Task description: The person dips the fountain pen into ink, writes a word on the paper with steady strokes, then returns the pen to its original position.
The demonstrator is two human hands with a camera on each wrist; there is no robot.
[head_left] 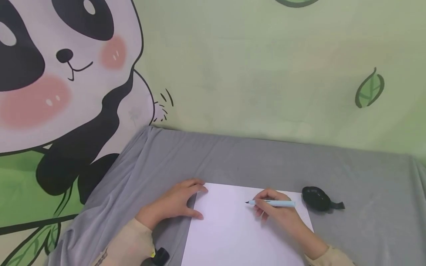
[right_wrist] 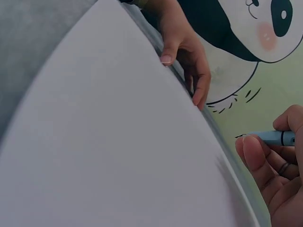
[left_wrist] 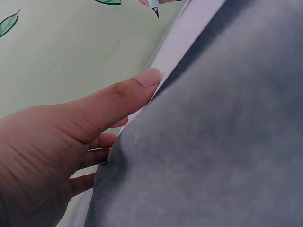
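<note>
A sheet of white paper [head_left: 226, 229] lies on the grey cloth, partly cut off at the bottom of the head view. My right hand [head_left: 277, 210] pinches a light blue pen [head_left: 279, 203] between thumb and fingers, its dark pointed tip aimed left above the paper. In the right wrist view the same pen [right_wrist: 271, 137] shows a slim tip, apart from the sheet. My left hand [head_left: 176, 201] rests at the paper's upper left edge, thumb and fingers spread. Its thumb [left_wrist: 128, 97] touches the paper's edge in the left wrist view. No marks show on the sheet.
A black leaf-shaped dish [head_left: 316, 198] sits on the grey cloth [head_left: 266, 155] just right of the paper. Near the left forearm is a black-capped object [head_left: 161, 256], partly hidden by the sleeve. A wall with a painted panda [head_left: 66, 111] rises behind the cloth.
</note>
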